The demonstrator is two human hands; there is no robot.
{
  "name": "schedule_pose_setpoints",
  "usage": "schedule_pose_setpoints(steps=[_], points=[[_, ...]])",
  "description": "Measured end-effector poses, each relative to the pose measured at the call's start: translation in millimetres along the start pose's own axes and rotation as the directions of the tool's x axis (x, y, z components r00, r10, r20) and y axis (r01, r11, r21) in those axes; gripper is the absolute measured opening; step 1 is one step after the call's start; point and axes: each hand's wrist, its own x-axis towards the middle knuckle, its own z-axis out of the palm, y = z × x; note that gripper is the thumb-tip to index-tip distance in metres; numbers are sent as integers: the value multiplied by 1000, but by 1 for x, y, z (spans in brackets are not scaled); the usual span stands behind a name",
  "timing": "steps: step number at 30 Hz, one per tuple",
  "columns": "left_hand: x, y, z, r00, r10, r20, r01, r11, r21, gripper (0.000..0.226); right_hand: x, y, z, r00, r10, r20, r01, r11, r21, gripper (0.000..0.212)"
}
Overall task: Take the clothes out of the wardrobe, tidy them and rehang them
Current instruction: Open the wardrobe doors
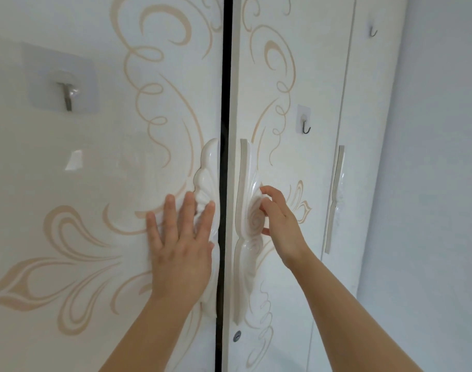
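Note:
A white wardrobe with beige swirl patterns fills the view. My left hand (182, 242) lies flat with straight fingers on the left door (81, 183), its fingertips on the carved white left handle (209, 183). My right hand (277, 218) curls its fingers round the carved right handle (249, 251) on the right door (296, 63). A narrow dark gap (225, 103) runs between the two doors. No clothes are visible.
A stick-on hook (67, 92) sits on the left door and a smaller hook (305, 124) on the right door. A third door with its own handle (336, 197) and a hook (373, 32) stands further right, next to a pale wall (438, 183).

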Motion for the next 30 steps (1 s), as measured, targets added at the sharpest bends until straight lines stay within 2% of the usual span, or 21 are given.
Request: schedule_pose_setpoints(steps=[3, 7, 10, 14, 18, 22, 25, 30], points=[[2, 14, -9, 998, -58, -23, 55, 992, -115, 65, -12, -1, -21, 1000, 5, 2, -5, 999, 52, 25], [10, 53, -24, 999, -48, -16, 39, 937, -347, 57, -29, -4, -59, 999, 5, 41, -9, 996, 89, 29], [15, 91, -36, 999, 5, 43, 20, 824, -566, 60, -40, -7, -92, 997, 21, 79, -30, 992, 122, 26], [7, 137, -50, 997, 69, 19, -31, 654, -756, 62, -55, -9, -140, 992, 75, 102, -94, 976, 199, 29], [3, 183, -63, 992, 125, -3, -76, 587, -806, 45, -76, -14, -196, 990, 105, 89, -125, 958, 257, 38], [1, 233, -66, 986, 164, 6, -92, 587, -805, 55, -95, -24, -255, 997, 60, -39, -52, 985, 165, 37], [2, 271, -66, 980, 197, -5, -122, 585, -802, 53, -109, -32, -295, 993, -6, -121, 14, 998, 67, 36], [11, 331, -65, 964, 266, -12, -176, 605, -777, 51, -124, -45, -346, 973, -112, -200, 87, 987, -133, 21]])
